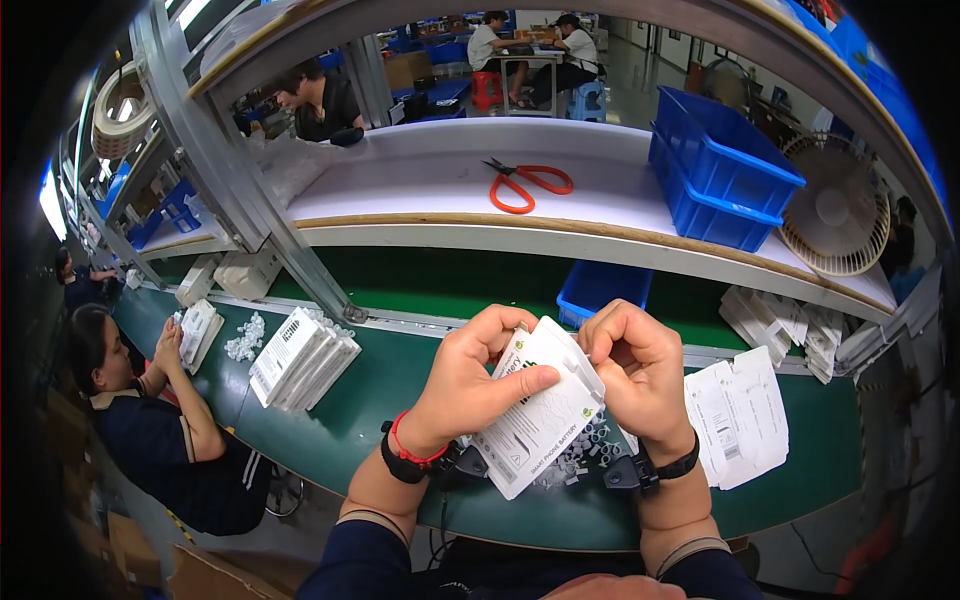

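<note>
My left hand [470,385] and right hand [635,370] both pinch a white flat package [535,415], fingers closed on its top edge, above the green belt [400,400], over small clear plastic pieces [585,455].

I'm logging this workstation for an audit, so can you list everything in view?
White package: one, held in both hands.
Small clear parts: a heap, on the green belt under the hands.
White package stack: one, on the belt, left.
Flat white packages: a few, on the belt, right.
Scissors: one, orange, on the white shelf.
Bins: two stacked, blue, on the shelf, right.
Fan: one, beige, far right.
Seated co-worker: one, dark shirt, left.
Left hand: grips the package.
Right hand: pinches its top.
</note>
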`<state>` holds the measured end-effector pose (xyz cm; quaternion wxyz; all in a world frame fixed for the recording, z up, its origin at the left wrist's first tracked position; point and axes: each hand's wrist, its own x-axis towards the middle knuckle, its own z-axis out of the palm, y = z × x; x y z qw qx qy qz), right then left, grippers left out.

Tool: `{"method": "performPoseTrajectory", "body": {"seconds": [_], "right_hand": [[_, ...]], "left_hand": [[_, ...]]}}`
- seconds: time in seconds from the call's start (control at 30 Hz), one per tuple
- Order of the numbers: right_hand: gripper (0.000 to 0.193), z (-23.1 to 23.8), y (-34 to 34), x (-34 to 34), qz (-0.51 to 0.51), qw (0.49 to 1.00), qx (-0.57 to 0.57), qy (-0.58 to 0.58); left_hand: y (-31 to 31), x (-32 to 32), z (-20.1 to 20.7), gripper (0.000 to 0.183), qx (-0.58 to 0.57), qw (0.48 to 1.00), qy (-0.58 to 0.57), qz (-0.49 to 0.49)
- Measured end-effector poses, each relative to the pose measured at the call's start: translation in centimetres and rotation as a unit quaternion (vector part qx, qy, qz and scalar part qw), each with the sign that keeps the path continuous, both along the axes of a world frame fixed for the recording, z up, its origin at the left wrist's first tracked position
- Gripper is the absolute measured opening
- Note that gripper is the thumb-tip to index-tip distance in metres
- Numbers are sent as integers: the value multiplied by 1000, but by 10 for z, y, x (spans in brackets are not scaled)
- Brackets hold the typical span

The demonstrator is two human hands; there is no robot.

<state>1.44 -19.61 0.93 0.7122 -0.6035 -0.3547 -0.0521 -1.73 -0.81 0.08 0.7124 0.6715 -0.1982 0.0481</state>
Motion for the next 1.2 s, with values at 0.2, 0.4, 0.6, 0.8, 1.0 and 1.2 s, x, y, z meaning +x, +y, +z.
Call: {"method": "performPoseTrajectory", "body": {"seconds": [0.2,0.4,0.6,0.8,1.0,1.2], "right_hand": [[6,1,-3,4,50,998,2,26],[9,-3,4,0,57,990,-89,98],[12,-7,7,1,43,994,-74,64],[13,-4,9,-1,101,982,-100,121],[14,-1,14,-6,105,979,-140,105],[28,-13,-1,-1,141,975,-133,112]], "left_hand": [[1,-7,4,40,-19,996,-74,42],[3,-8,2,37,-77,969,-157,173],[4,-4,-3,36,-99,914,-264,292],[3,-11,-5,37,-100,904,-280,306],[17,-16,16,102,-207,977,-51,18],[14,-10,21,132,-326,881,111,-325]]}}
